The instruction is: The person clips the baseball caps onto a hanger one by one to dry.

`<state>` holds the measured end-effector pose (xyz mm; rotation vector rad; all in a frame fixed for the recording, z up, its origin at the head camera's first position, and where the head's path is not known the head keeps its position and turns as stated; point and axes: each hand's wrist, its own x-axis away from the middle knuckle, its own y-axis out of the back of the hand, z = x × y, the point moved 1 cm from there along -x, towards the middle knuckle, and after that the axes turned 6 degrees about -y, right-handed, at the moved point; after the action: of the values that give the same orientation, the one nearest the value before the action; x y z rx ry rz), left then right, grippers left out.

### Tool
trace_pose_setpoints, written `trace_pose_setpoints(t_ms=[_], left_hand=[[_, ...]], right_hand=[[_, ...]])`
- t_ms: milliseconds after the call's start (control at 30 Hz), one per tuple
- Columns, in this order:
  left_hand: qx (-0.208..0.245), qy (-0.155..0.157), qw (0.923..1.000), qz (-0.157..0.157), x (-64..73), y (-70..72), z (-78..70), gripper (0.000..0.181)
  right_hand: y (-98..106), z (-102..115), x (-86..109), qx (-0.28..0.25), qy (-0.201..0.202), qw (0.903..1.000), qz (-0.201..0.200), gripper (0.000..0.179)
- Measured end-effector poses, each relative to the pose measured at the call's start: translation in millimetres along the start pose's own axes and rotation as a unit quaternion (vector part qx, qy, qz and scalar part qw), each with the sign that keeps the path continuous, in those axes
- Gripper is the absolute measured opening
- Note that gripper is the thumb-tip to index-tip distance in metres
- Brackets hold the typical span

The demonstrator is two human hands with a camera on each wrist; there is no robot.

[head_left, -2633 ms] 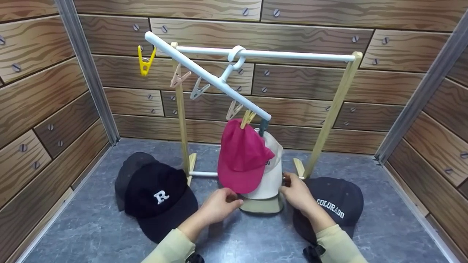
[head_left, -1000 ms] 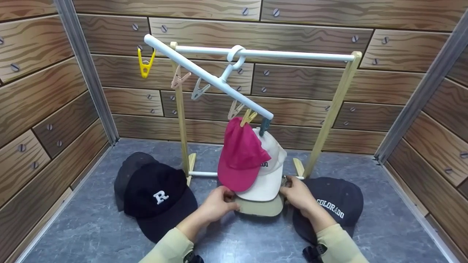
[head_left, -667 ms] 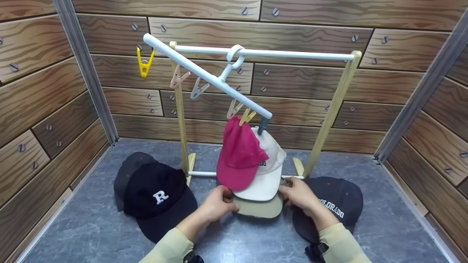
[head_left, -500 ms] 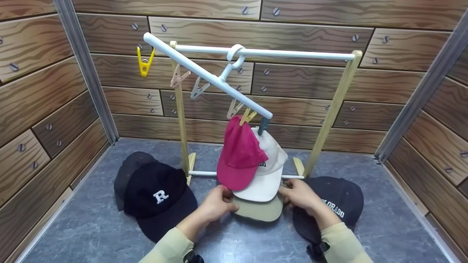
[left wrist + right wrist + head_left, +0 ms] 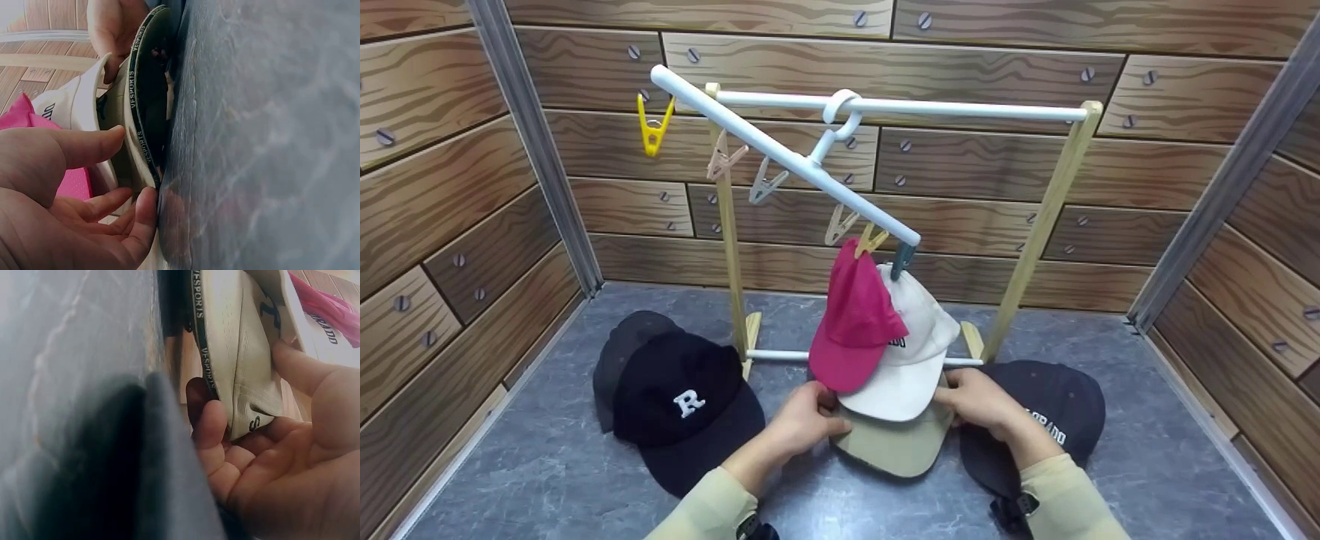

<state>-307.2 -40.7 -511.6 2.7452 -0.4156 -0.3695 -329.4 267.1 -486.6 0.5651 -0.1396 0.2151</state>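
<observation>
My left hand (image 5: pixel 802 420) and my right hand (image 5: pixel 979 401) hold a khaki cap (image 5: pixel 896 446) from its two sides, low over the grey table. In the left wrist view, the brim's edge shows a dark band (image 5: pixel 134 90) with white lettering. The right wrist view has my right thumb against the khaki crown (image 5: pixel 250 354) and the fingers curled around its side. A white cap (image 5: pixel 904 375) and a pink cap (image 5: pixel 851 330) hang in front of the khaki crown and hide much of it. A yellow clothespin (image 5: pixel 872 238) grips the pink cap, a dark green one (image 5: pixel 901 261) the white cap.
A white hanger (image 5: pixel 780 154) tilts down to the right on the rack's white rail (image 5: pixel 960 110). Several other clothespins, one bright yellow (image 5: pixel 652 135), hang along it. A navy cap (image 5: pixel 682 405) and a grey cap (image 5: pixel 619 352) lie left; a dark Colorado cap (image 5: pixel 1050 397) lies right.
The khaki brim has come forward toward me, showing more below the white cap. The hanging white cap has swung slightly right and forward, and my right hand has shifted slightly.
</observation>
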Motion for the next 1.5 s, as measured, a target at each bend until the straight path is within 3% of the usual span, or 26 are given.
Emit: trace_pose_setpoints(t_ms=[233,567,967,1500], left_hand=[[-0.007,0.007,0.9999,0.005,1.4,-0.4,-2.4,0.037],[-0.017,0.004,0.9996,0.023,3.5,-6.3,-5.0,0.040],[-0.008,-0.004,0.9976,0.069,5.5,-13.0,-10.8,0.041],[-0.019,-0.043,0.9945,0.094,6.9,-35.6,-27.3,0.031]], right_hand=[[-0.1,0.1,-0.8,-0.012,0.016,0.9995,-0.023,0.021],[5.5,1.5,-0.8,-0.045,0.008,0.9985,-0.030,0.016],[20.5,8.5,3.5,-0.061,-0.004,0.9935,-0.096,0.009],[42.8,16.6,15.4,-0.043,-0.013,0.9915,-0.122,0.010]])
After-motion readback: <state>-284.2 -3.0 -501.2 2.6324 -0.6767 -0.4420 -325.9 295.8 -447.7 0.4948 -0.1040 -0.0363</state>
